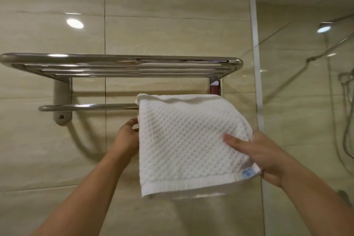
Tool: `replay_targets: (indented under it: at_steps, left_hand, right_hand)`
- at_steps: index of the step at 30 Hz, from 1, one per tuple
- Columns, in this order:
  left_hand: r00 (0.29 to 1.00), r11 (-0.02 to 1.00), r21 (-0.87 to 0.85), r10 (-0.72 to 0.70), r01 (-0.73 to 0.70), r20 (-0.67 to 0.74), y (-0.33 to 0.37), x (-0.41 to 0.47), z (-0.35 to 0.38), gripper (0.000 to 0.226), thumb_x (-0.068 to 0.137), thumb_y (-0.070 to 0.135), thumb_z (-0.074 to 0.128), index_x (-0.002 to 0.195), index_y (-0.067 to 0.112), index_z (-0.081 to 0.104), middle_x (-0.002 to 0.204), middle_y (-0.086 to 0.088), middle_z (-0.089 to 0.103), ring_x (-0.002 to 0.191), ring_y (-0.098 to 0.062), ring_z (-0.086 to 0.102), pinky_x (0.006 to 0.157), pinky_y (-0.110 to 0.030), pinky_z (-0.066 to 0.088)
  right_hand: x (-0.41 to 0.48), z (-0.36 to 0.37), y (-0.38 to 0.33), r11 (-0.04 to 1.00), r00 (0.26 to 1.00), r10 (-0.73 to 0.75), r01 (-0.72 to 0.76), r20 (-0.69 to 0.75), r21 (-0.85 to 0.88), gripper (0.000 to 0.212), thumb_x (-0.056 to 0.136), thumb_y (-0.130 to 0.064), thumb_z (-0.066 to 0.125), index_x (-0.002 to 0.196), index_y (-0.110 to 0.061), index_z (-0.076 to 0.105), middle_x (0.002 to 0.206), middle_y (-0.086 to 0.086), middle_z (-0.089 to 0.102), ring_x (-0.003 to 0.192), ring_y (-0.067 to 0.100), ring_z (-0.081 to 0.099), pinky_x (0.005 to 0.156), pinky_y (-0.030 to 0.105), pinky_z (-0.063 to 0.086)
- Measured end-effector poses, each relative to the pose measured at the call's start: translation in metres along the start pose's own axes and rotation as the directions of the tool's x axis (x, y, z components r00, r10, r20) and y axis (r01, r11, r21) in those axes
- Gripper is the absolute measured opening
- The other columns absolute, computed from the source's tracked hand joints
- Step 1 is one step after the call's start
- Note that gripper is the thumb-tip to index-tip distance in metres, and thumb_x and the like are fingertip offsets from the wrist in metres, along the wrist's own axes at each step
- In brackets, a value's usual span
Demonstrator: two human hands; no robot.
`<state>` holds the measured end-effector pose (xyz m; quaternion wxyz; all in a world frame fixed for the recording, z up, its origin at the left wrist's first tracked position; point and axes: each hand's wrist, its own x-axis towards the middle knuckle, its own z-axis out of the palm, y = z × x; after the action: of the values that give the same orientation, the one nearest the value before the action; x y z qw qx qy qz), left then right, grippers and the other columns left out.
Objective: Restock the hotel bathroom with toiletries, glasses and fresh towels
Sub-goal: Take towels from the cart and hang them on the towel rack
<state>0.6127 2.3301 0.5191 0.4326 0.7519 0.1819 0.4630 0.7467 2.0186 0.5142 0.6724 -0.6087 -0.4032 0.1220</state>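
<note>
A chrome wall rack (122, 63) is holding one white towel (187, 140) with a waffle weave. The towel is hanging folded over the right half of the rack's lower bar (88, 107), below the slatted top shelf, with a small blue label (247, 173) showing at its lower right corner.

Both bare forearms are reaching up from below. The left hand (127, 138) is curling its fingers onto the towel's left edge, just under the bar, pinching it narrowly. The right hand (266, 157) is gripping the right edge, its thumb (235, 142) lying flat across the front and its fingers hidden behind the cloth.

Glossy beige wall tiles (172, 25) are reflecting a ceiling light. A glass shower panel (306, 82) is standing to the right, with a shower hose (346, 111) behind it.
</note>
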Motion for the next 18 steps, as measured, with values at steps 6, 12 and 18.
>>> replay_targets:
  at_steps: [6,12,18]
  left_hand:
    - [0.999,1.000,-0.023,-0.017,0.018,0.051,-0.013,-0.017,0.020,0.042,0.098,0.017,0.069,0.136,0.003,0.059,0.115,-0.014,0.073,0.083,-0.015,0.072,0.066,-0.028,0.061]
    - [0.998,0.998,0.000,-0.056,0.056,0.040,-0.048,-0.040,0.054,0.031,0.092,0.025,0.078,0.120,0.019,0.066,0.105,0.008,0.076,0.087,0.002,0.070,0.065,-0.011,0.052]
    - [0.986,0.986,0.021,-0.164,0.163,0.039,-0.067,-0.049,0.037,0.041,0.095,0.030,0.076,0.130,0.023,0.056,0.103,0.013,0.072,0.090,0.001,0.067,0.063,-0.013,0.047]
  right_hand:
    - [0.020,-0.012,-0.045,0.995,0.999,-0.046,0.047,0.013,-0.085,0.043,0.075,-0.029,0.078,0.113,-0.010,0.070,0.100,0.009,0.081,0.092,0.026,0.079,0.073,0.039,0.066]
    - [0.056,-0.003,-0.071,0.996,1.000,-0.020,0.022,0.024,-0.088,0.049,0.069,-0.030,0.081,0.110,-0.006,0.072,0.105,0.012,0.080,0.101,0.030,0.077,0.100,0.049,0.056]
    - [0.088,-0.002,-0.055,0.996,0.994,0.075,-0.071,0.082,-0.054,0.090,0.049,-0.039,0.100,0.126,-0.005,0.070,0.115,0.011,0.078,0.127,0.039,0.063,0.118,0.056,0.039]
